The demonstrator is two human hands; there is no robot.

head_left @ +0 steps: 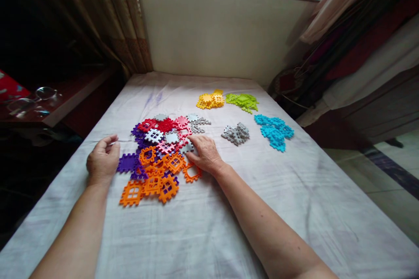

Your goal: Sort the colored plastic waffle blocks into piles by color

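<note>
A mixed heap of interlocking plastic building tiles lies between my hands on the sheet. My right hand (205, 153) is at the heap's right side, thumb and fingers around a grey tile (187, 146). Just below it lies an orange tile with a large opening (192, 172). My left hand (102, 159) rests left of the heap, loosely curled with thumb and fingers apart, holding nothing visible. Beside it is a purple tile (127, 163). Several orange window tiles (153, 184) spread across the near side; red tiles (164, 124) and a white window tile (153, 135) lie farther back.
Sorted piles sit beyond: grey tiles (236, 134), yellow tiles (210, 99), lime green tiles (242, 102) and blue tiles (275, 131). A pale sheet (170, 244) covers the table. Eyeglasses (46, 93) lie on a dark side table at left. Curtains and hanging clothes flank the table.
</note>
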